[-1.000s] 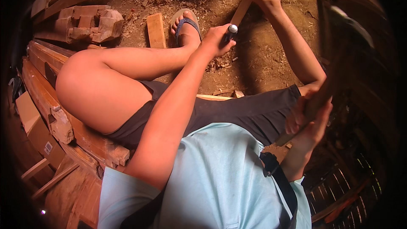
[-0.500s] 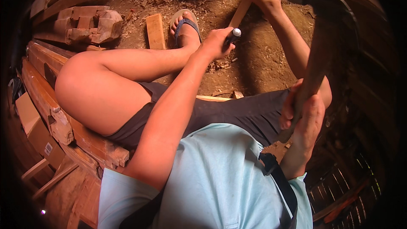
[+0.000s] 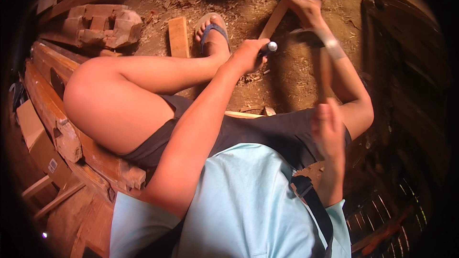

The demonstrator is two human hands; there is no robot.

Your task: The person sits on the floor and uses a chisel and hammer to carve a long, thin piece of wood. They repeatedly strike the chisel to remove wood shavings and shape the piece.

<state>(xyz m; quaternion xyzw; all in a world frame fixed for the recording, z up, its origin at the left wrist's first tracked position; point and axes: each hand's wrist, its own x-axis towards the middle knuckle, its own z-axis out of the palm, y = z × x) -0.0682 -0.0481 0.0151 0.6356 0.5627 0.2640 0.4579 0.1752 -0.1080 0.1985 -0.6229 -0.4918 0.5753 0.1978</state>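
Note:
My left hand (image 3: 248, 56) is closed around the dark handle of a chisel (image 3: 271, 47). Its round silver end points up toward me; the blade is hidden below the hand. Wrapped round a wooden handle, my right hand (image 3: 329, 126) grips a hammer (image 3: 325, 76), which is smeared by motion. The hammer's head is low beside my right shin, to the right of the chisel. A long narrow strip of wood (image 3: 277, 16) runs from under my right foot toward the left hand, where its near end is hidden.
A short wood block (image 3: 179, 37) lies beside my left sandal (image 3: 213, 31). Notched timbers (image 3: 98, 26) are piled at the far left, and long beams (image 3: 50, 91) lie along my left side with a cardboard box (image 3: 40, 138). Shavings cover the dirt floor (image 3: 296, 81).
The hammer has swung down and away from its raised position close to me, toward the chisel's side. My left hand keeps its grip, shifted slightly right and down in the picture.

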